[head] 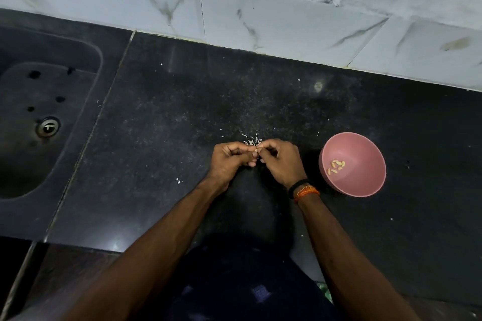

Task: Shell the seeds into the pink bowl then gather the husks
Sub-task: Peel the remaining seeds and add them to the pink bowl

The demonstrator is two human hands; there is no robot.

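Note:
My left hand (229,160) and my right hand (280,161) meet fingertip to fingertip over the black counter. Between them they pinch one small pale seed (256,150). A little heap of white husks (251,139) lies on the counter just beyond my fingers. To the right of my right hand stands the pink bowl (365,185), tilted slightly, with several yellowish shelled kernels (336,165) inside it.
A dark sink (39,117) with a metal drain is set into the counter at the left. White marble wall tiles (260,21) run along the back. Stray husk flecks (179,181) dot the black counter (156,125).

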